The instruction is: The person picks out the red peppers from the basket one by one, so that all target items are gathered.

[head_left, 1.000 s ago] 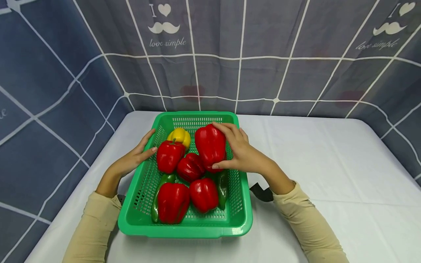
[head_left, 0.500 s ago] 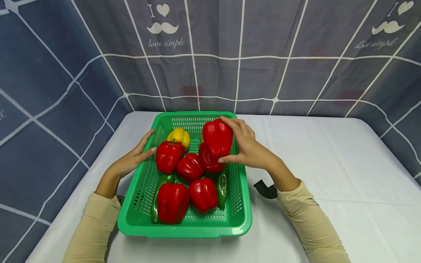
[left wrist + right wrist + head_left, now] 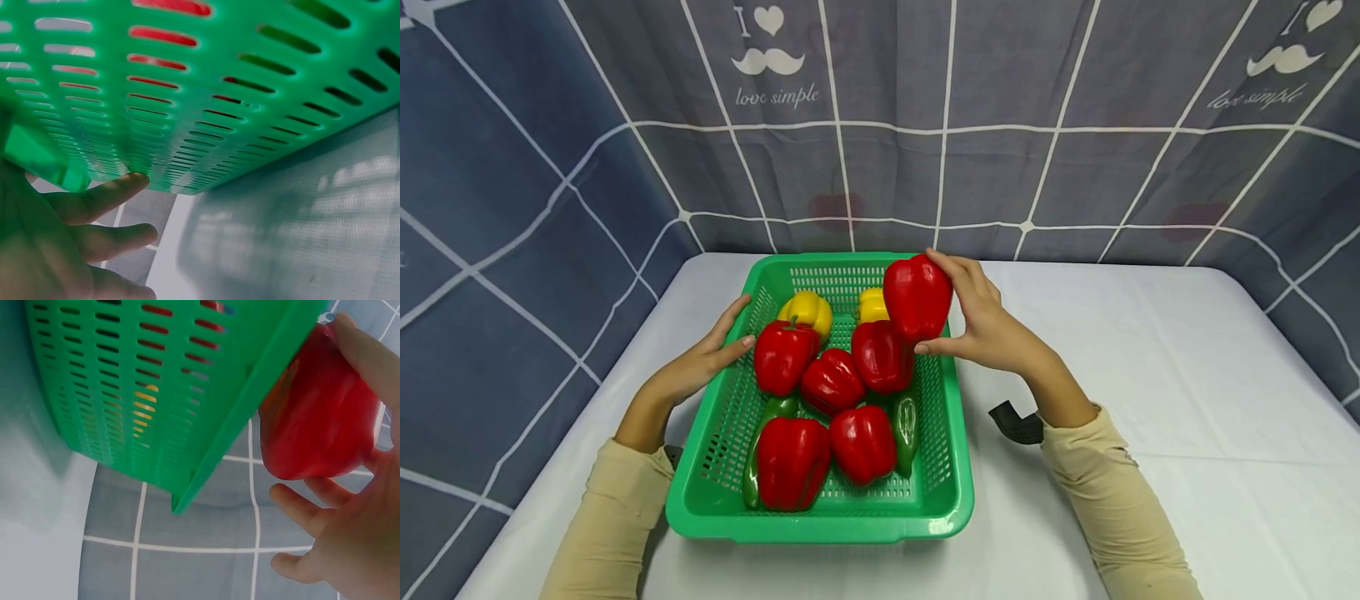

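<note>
My right hand [image 3: 988, 329] holds a large red bell pepper [image 3: 917, 297] between thumb and fingertips, over the far right rim of a green plastic basket [image 3: 820, 528]. In the right wrist view the held pepper [image 3: 319, 412] shows just outside the basket wall [image 3: 125, 381], with some fingers spread below it. My left hand [image 3: 703, 358] rests at the basket's left side, thumb over the rim and fingers straight along the outside. In the left wrist view the fingers of this left hand [image 3: 100, 231] lie extended, one tip against the slotted wall [image 3: 169, 125].
Inside the basket lie several red bell peppers [image 3: 793, 462], two yellow ones [image 3: 806, 312] and green peppers [image 3: 907, 433]. White cloth [image 3: 1150, 375] covers the table. A grey checked curtain [image 3: 895, 167] stands behind and at the sides. A black strap [image 3: 1017, 423] hangs by the right wrist.
My right hand has lifted the red bell pepper up and to the right, uncovering another red pepper and a yellow one beneath. The left hand and basket have stayed in place.
</note>
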Available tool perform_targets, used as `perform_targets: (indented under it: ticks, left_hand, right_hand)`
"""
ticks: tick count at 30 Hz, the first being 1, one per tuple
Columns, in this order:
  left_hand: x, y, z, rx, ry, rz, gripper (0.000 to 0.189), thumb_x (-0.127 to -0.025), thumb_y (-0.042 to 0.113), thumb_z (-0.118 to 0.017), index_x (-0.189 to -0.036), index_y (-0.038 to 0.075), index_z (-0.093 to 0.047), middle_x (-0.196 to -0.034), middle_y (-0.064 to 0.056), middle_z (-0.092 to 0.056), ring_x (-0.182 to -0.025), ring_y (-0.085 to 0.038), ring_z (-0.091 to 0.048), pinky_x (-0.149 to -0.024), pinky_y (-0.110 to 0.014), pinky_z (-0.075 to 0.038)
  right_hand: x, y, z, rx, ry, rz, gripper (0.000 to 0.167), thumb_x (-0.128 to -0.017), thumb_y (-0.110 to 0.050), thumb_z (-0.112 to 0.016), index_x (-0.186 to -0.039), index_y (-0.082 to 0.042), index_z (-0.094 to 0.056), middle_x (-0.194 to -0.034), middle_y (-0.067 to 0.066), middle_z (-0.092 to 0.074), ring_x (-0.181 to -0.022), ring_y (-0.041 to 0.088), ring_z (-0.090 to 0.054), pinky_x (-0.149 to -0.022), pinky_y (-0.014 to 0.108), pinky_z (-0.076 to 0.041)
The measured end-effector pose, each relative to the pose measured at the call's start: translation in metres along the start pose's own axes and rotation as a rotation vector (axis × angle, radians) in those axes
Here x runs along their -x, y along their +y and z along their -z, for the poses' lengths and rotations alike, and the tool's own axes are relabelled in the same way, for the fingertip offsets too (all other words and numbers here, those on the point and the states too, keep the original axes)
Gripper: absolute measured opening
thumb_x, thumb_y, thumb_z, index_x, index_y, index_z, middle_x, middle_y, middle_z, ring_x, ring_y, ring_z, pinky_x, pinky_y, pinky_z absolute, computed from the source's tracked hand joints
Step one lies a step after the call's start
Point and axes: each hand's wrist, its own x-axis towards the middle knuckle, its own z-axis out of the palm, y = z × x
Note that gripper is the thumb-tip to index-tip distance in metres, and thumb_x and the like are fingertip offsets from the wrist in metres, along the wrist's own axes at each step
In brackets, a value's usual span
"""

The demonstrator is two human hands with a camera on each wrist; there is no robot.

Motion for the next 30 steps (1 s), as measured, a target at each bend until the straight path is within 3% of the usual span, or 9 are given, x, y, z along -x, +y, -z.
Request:
perform_targets:
  ticks: [15, 22, 30]
  left_hand:
    - [0.000, 0.002, 0.000, 0.004, 0.002, -0.004, 0.069, -0.097, 0.021, -0.040, -0.147, 0.027, 0.008, -0.152, -0.003, 0.015, -0.138, -0.031, 0.015, -0.100, -0.069, -0.001]
    - [-0.001, -0.002, 0.001, 0.004, 0.004, -0.003, 0.069, -0.097, 0.022, -0.040, -0.147, 0.025, 0.007, -0.152, -0.005, 0.015, -0.138, -0.032, 0.014, -0.101, -0.069, -0.001]
    - [-0.001, -0.001, 0.001, 0.002, 0.004, 0.002, 0.069, -0.097, 0.023, -0.040, -0.147, 0.026, 0.007, -0.152, -0.003, 0.015, -0.138, -0.031, 0.014, -0.101, -0.069, -0.001]
  right_hand:
    - [0.001, 0.012, 0.012, -0.014, 0.034, -0.112, 0.104, -0.066, -0.026, -0.082, -0.145, -0.029, -0.014, -0.134, 0.013, -0.028, -0.124, 0.029, -0.028, -0.093, 0.054, -0.028]
    - [0.000, 0.018, 0.013, -0.060, 0.028, -0.121, 0.103, -0.068, -0.022, -0.081, -0.145, -0.028, -0.013, -0.136, 0.015, -0.024, -0.125, 0.029, -0.032, -0.096, 0.055, -0.036]
    - [0.000, 0.025, 0.016, -0.082, 0.038, -0.150, 0.102, -0.068, -0.022, -0.081, -0.145, -0.029, -0.014, -0.135, 0.015, -0.025, -0.124, 0.028, -0.031, -0.095, 0.055, -0.037]
